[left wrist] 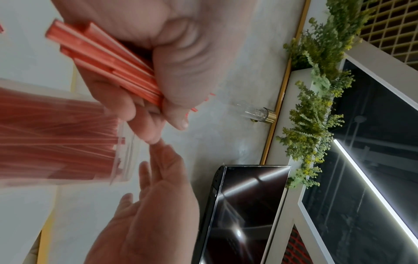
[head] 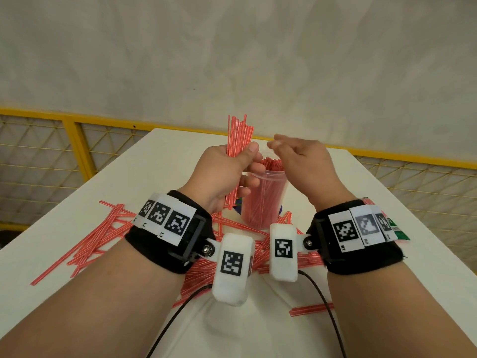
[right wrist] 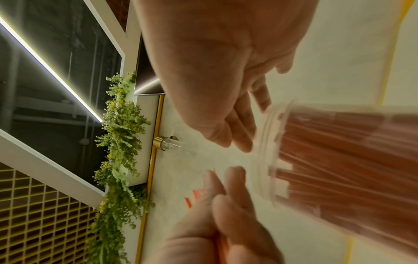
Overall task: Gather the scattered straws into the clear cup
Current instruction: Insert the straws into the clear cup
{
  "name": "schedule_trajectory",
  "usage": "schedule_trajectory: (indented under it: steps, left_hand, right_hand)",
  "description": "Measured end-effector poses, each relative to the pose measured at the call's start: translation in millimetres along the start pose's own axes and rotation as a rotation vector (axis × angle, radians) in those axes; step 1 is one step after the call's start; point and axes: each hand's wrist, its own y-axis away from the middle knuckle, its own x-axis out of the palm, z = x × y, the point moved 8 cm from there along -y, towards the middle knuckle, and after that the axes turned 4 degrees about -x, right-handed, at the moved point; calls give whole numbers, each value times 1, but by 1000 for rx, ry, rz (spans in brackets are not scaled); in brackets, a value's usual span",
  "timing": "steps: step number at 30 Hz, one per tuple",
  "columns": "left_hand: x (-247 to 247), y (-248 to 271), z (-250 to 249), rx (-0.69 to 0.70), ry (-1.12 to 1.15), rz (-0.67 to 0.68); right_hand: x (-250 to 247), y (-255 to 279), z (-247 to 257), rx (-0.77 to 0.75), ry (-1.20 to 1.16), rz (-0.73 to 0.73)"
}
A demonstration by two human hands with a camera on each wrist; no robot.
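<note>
My left hand [head: 246,161] grips an upright bundle of red-and-white striped straws [head: 240,136] just left of the clear cup [head: 263,200]. The cup stands mid-table, packed with straws. My right hand [head: 282,147] hovers over the cup's rim, empty, with its fingers loosely spread. Many loose straws [head: 103,236] lie scattered on the white table [head: 374,306] in front of and left of the cup. In the left wrist view the bundle [left wrist: 108,59] sits between thumb and fingers, with the cup [left wrist: 56,139] beside it. The right wrist view shows the cup [right wrist: 339,160] below the open right hand [right wrist: 239,141].
A short clump of straws [head: 311,309] lies near the front right. A green packet [head: 398,229] peeks out behind my right wristband. Black cables [head: 327,313] trail toward me. A yellow mesh railing [head: 74,140] runs behind the table's far edge.
</note>
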Motion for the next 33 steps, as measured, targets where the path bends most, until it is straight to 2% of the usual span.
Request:
schedule_trajectory:
  steps: [3,6,14,19,28,31,33]
  left_hand:
    - [8,3,0,-33,43,91]
    - [15,6,-1,-39,37,162]
    - [24,12,-3,-26,-8,250]
    - [27,13,-4,-14,-11,274]
    - [20,8,-4,19,5,232]
    - [14,4,-3,18,9,168]
    - [5,1,-3,28,-6,66]
  right_hand:
    - [-15,3,14,-34,-208,-128]
    - [-14,5,21,-36,-334,-78]
    - [-8,11,25,35,-588,-26]
    - [-7,11,24,56,-637,-37]
    - [-19,8,21,43,-714,-129]
    - [-33,6,17,29,-802,-267]
    - [-45,7,12,10,-876,-401]
